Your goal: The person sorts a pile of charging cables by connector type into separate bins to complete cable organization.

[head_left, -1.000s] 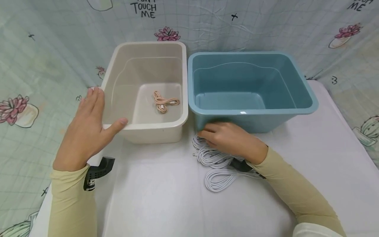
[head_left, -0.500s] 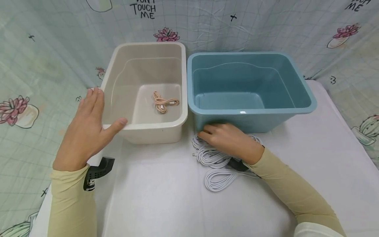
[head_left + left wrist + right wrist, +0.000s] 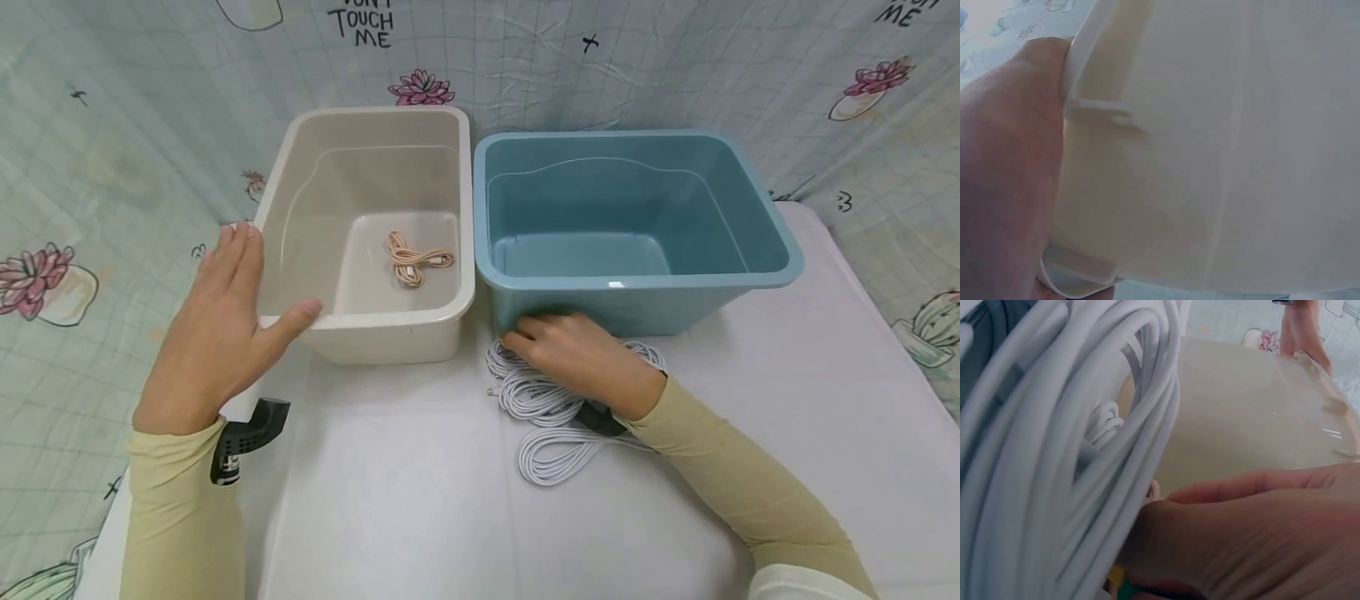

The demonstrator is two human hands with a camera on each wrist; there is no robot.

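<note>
My left hand (image 3: 221,325) rests over the front left corner of the beige bin (image 3: 378,318), its fingers straight along the rim and the thumb across the front edge. A bundled tan cable (image 3: 411,258) lies on that bin's floor. Right up against the blue bin (image 3: 615,304), my right hand (image 3: 573,354) reaches down with bent fingers over coiled white cables (image 3: 536,400). In the right wrist view, a pinkish cord (image 3: 1154,490) shows beside its fingers, and white loops (image 3: 1104,425) hide much of the fingertips. I cannot tell what they grip.
A looser white cable loop (image 3: 543,458) lies nearer me on the white-covered table (image 3: 390,500). The two bins stand side by side, close to a printed cloth (image 3: 525,75) hanging behind. Black wrist mounts (image 3: 251,433) sit at the sleeves.
My right wrist has shifted slightly left and uncovered more of the white coil to its right. The left hand and both bins have stayed put.
</note>
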